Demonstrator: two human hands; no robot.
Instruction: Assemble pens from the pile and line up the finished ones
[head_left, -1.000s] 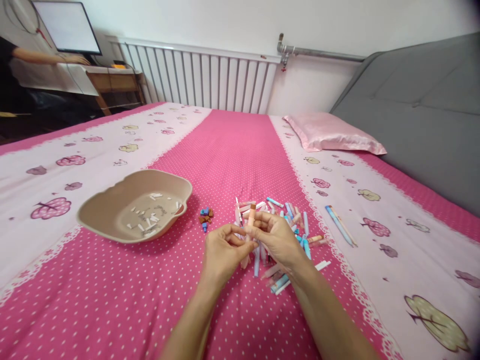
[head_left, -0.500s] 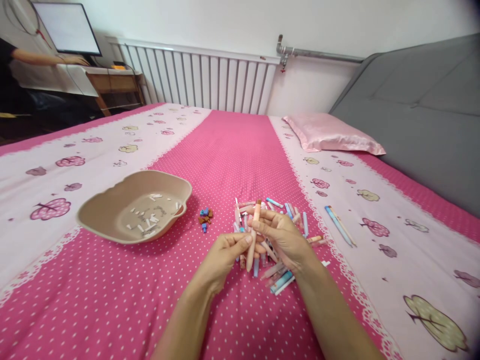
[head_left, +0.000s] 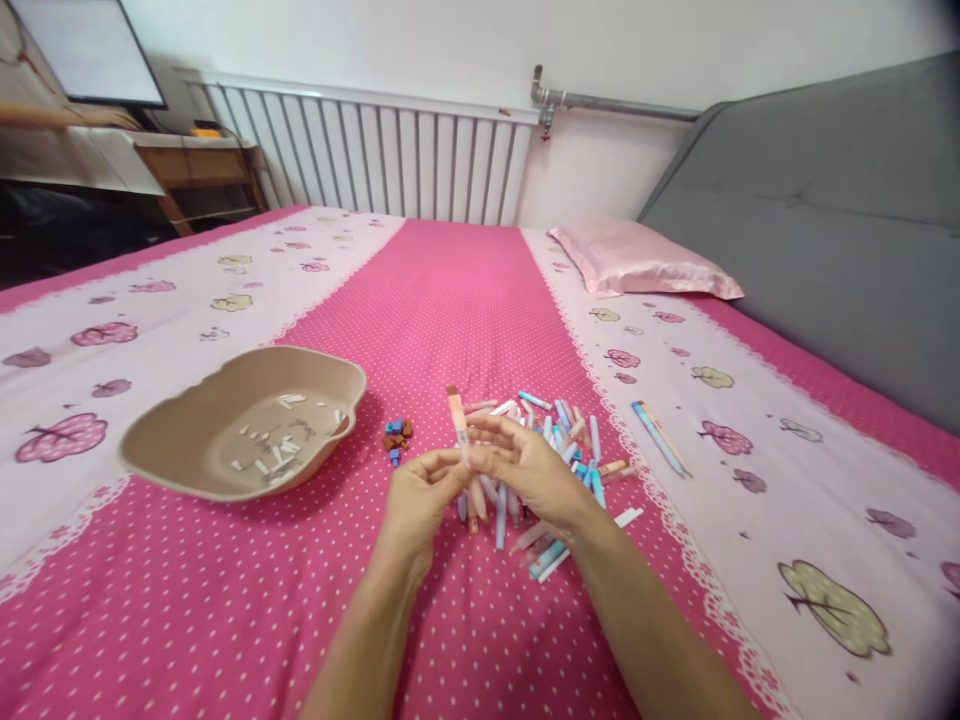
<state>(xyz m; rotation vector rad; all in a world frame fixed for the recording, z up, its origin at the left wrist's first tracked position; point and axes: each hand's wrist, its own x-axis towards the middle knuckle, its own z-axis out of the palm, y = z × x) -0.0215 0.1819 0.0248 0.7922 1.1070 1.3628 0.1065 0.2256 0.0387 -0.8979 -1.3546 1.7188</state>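
Now left hand [head_left: 416, 500] and right hand [head_left: 529, 468] pinch the brown-ended marker [head_left: 457, 413] mid-frame, leaning left, previously right. Clamped fingers [head_left: 495, 432] hide its lower end.

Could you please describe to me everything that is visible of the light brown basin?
The basin is light brown, matte and plastic-looking, with sloping walls and a gently wavy rim; an opening, perhaps a handle, shows near its right end. It stands upright on the patterned bed cover. Small white pieces lie scattered on its floor, among dark marks too blurred to identify. Nothing else visibly touches it.
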